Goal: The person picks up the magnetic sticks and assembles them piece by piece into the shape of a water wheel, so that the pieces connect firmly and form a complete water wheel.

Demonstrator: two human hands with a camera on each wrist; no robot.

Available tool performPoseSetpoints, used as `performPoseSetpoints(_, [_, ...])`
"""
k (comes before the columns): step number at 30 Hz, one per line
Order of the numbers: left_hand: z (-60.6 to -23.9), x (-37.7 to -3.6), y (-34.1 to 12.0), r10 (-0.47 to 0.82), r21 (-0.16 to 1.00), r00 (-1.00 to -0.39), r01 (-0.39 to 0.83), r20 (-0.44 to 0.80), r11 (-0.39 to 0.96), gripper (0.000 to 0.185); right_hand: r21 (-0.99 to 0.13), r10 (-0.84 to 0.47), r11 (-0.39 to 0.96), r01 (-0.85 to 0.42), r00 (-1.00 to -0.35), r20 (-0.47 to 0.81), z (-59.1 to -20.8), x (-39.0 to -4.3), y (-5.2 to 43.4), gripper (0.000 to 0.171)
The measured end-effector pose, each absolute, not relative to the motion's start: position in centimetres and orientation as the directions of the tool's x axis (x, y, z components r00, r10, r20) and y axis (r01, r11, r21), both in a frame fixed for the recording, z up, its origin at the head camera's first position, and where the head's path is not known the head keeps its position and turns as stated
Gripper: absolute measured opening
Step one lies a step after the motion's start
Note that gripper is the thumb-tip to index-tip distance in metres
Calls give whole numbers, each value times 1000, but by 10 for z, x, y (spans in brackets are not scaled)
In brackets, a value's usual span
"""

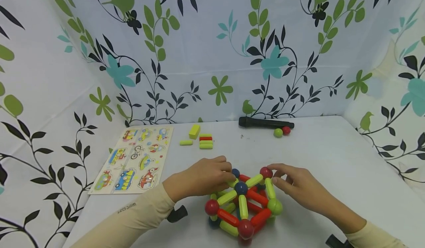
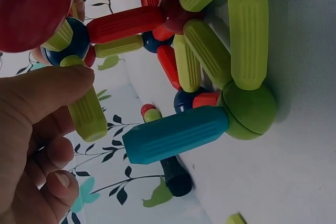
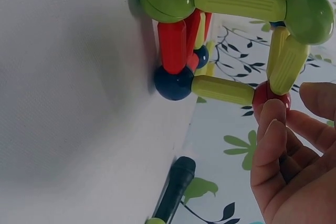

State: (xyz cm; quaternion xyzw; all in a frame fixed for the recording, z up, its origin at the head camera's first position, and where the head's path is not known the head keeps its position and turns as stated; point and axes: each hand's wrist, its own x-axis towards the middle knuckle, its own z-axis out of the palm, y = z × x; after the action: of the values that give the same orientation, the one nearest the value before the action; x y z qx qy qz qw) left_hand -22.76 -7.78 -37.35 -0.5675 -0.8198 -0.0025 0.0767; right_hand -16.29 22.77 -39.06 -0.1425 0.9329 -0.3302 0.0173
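We hold both hands on the rod-and-ball structure (image 1: 244, 203) on the white table (image 1: 332, 159).

Our left hand (image 1: 202, 178) pinches a yellow-green rod (image 2: 86, 111) on the structure's far left side, thumb pressed to it; our right hand (image 1: 295, 185) has its fingertips (image 3: 273, 124) closed around the red ball (image 1: 266, 172) at the structure's top right corner. Beyond the structure lie loose rods (image 1: 200, 139), a black cylinder (image 1: 265, 122) and two loose balls (image 1: 282, 131); to its left, a vehicle puzzle board (image 1: 134, 159). The left sleeve (image 1: 129, 218) carries small print, seemingly "Lets Slim".
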Motion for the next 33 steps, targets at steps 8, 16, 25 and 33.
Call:
performPoseSetpoints(8, [-370, -225, -82, 912, -54, -383, 918, 145, 394, 30, -588, -282, 764, -266, -957, 66, -387, -173, 231, 44])
performPoseSetpoints(16, [-379, -211, -123, 768, 185, -566, 824, 300, 536, 18, -436, -200, 856, -278, -956, 216, -394, -246, 268, 34])
performPoseSetpoints(25, [-420, -195, -153, 745, 416, -667, 673, -15, 612, 23, -276, -168, 937, -213, -969, 179, -425, -322, 288, 37])
performPoseSetpoints(33, [-441, -183, -143, 771, 650, -637, 585, 0, 484, 38, -108, -253, 959, -262, -963, 93, -444, -350, 287, 40])
